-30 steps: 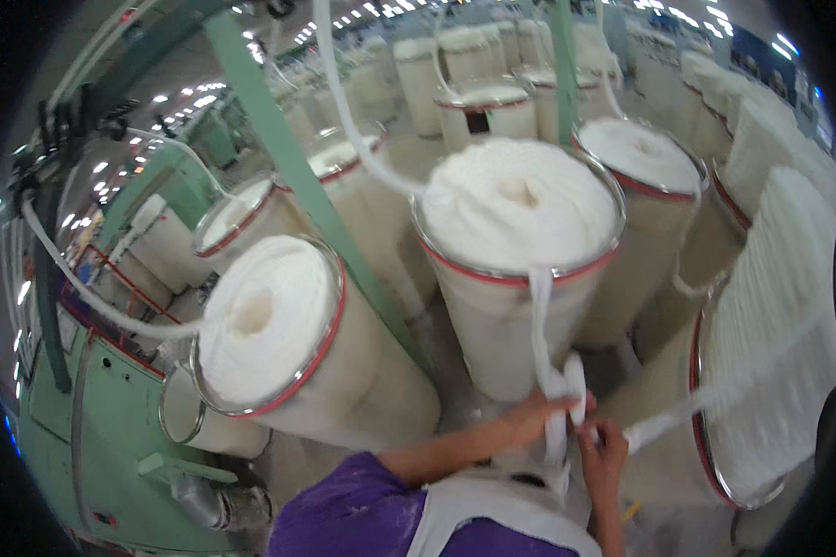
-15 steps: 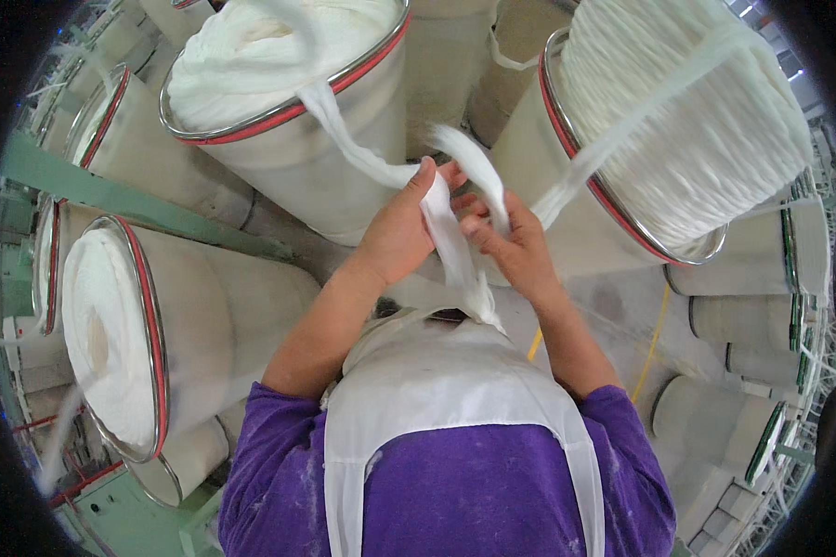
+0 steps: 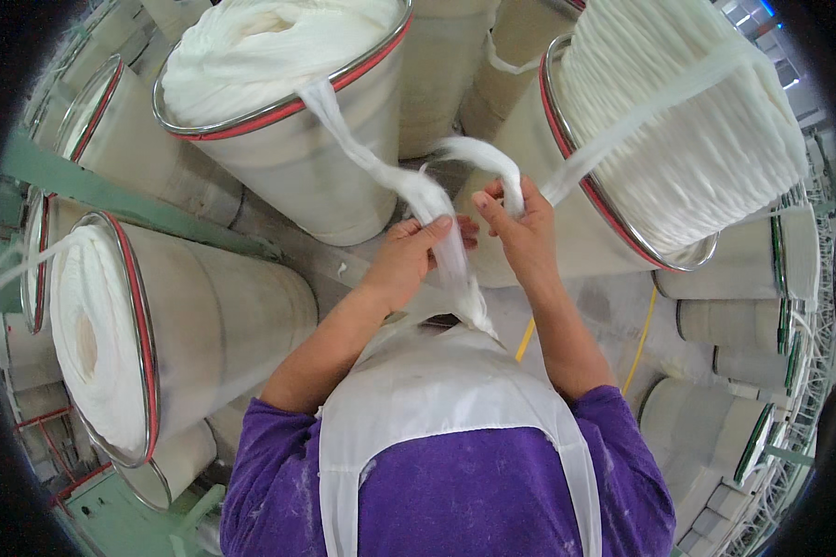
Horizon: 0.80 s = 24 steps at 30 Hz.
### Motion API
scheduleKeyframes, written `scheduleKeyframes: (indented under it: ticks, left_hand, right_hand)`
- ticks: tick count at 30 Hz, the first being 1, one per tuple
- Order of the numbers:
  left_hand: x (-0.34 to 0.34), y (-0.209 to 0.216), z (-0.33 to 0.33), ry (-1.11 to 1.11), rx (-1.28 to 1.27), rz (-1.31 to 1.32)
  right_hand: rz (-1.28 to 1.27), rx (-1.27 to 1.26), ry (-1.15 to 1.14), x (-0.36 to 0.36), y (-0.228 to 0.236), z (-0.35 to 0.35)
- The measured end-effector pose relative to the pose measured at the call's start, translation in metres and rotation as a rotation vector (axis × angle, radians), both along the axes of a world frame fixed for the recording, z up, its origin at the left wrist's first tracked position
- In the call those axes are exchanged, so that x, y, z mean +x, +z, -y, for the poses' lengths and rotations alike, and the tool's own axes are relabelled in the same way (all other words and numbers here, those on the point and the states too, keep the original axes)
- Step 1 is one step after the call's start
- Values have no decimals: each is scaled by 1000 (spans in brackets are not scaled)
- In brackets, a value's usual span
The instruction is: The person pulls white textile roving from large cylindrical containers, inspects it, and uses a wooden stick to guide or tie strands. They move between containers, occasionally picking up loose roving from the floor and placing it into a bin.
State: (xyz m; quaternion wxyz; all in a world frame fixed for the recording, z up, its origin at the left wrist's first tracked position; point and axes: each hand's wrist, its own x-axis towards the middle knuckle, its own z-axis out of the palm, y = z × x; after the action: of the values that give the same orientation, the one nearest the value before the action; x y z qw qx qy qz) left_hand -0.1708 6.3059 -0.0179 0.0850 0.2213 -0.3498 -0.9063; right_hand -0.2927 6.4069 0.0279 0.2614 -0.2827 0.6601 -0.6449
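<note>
In the head view, the left hand (image 3: 407,258) is partly closed, its thumb laid across a soft white strand (image 3: 424,197) and its fingers curled behind it. That strand comes over the rim of the upper left can (image 3: 293,181), slants down to the hand, and hangs on below it to a thin, wispy tail in front of the white apron (image 3: 455,395).

The right hand (image 3: 522,239) is raised just beside the left, the two apart, with thumb and fingers closed in a pinch on a white loose end (image 3: 492,160). This piece stands up out of the grip and arcs over toward the left, its tip frayed — close above the first strand. A pale band (image 3: 636,125) crosses the coiled stack (image 3: 692,172) on the right-hand can (image 3: 511,246) and runs down behind the right hand; whether it joins the loose end is hidden there.

At the lower left a tilted-looking can (image 3: 228,306) shows a white coil (image 3: 91,348) with a hollow middle, below a green bar (image 3: 149,215). Yellow lines (image 3: 639,345) mark the grey floor (image 3: 596,320), and purple sleeves (image 3: 622,441) cover the upper arms.
</note>
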Motion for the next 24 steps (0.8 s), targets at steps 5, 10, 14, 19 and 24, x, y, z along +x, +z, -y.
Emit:
scheduleKeyframes:
  ticks: [5,10,14,19,24]
  left_hand:
    - [-4,7,5,170,-37,-57]
    - [-1,11,7,130,-92,-94]
    - [1,3,13,65,105,-116]
    - [-4,-13,22,100,145,-88]
    - [-7,-7,25,171,125,-164]
  right_hand:
    - [-112,99,90,11,-6,-11]
    - [-55,48,12,12,-16,-10]
    - [-77,-61,10,12,-9,-14]
    - [-361,-102,178,12,1,-28]
    - [-629,152,231,16,-12,-37]
